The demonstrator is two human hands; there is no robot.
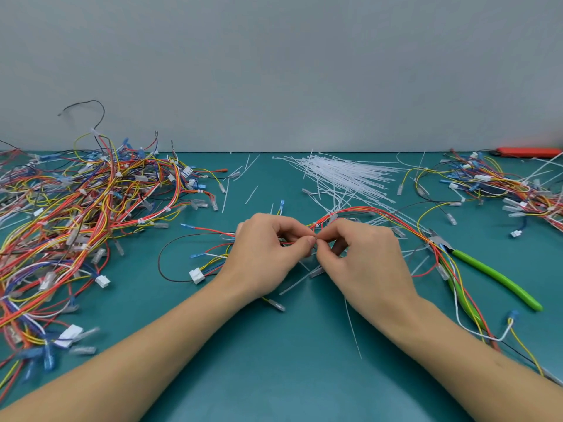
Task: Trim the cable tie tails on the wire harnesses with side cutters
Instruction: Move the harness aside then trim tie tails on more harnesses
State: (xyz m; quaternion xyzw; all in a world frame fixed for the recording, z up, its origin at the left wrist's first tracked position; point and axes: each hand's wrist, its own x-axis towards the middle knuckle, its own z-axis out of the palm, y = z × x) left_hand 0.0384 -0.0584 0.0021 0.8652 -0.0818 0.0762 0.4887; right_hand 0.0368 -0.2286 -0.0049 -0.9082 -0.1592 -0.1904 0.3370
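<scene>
Both my hands are meeting at the table's point(274, 376) middle: my left hand point(268, 254) and right hand point(362, 260) are pinching the wire harness point(365, 211) between curled fingertips. Green-handled side cutters point(487, 271) are lying just right, untouched, with loose cable ties point(350, 175) beyond.

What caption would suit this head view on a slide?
Both hands pinch a wire harness on the green mat; the side cutters lie unused.
</scene>
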